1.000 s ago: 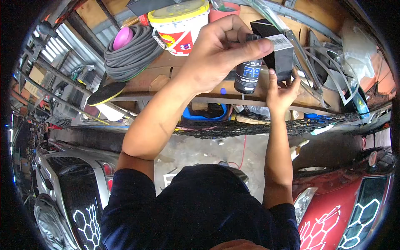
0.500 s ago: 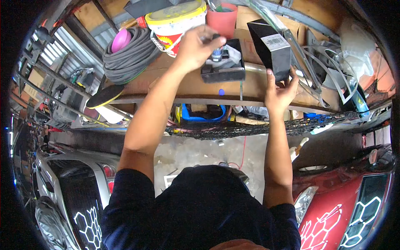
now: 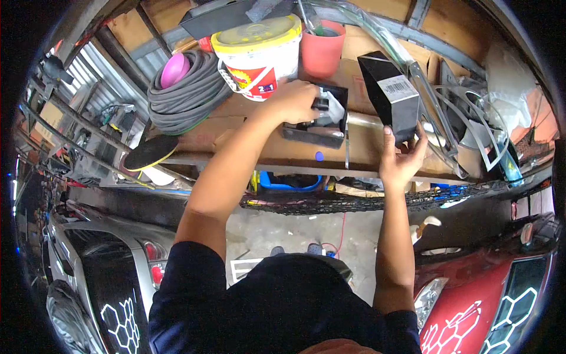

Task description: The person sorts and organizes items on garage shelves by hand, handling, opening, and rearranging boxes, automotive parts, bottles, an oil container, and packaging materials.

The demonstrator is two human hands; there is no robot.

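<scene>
My left hand [image 3: 293, 101] reaches into the left side of an open black box [image 3: 315, 137] on the shelf, fingers curled down and mostly hidden. What they grip is out of sight; a small black piece [image 3: 320, 104] shows beside the fingertips. Grey-white cloth or lining [image 3: 335, 110] lies inside the box. My right hand [image 3: 400, 154] grips the lower end of a tilted black box cover [image 3: 386, 79] with a white barcode label [image 3: 398, 88], thumb on one side and fingers on the other.
A white bucket [image 3: 289, 59] with a yellow lid and a red pot [image 3: 323, 52] stand behind the open box. A coiled grey hose [image 3: 183, 103] lies left. A small blue disc [image 3: 319, 156] sits near the front edge. Black netting [image 3: 295, 203] hangs below; cars stand on both sides.
My left hand has lowered into the open box; the small dark-capped bottle it held is now hidden. My right hand still holds the cover. The view has shifted slightly.
</scene>
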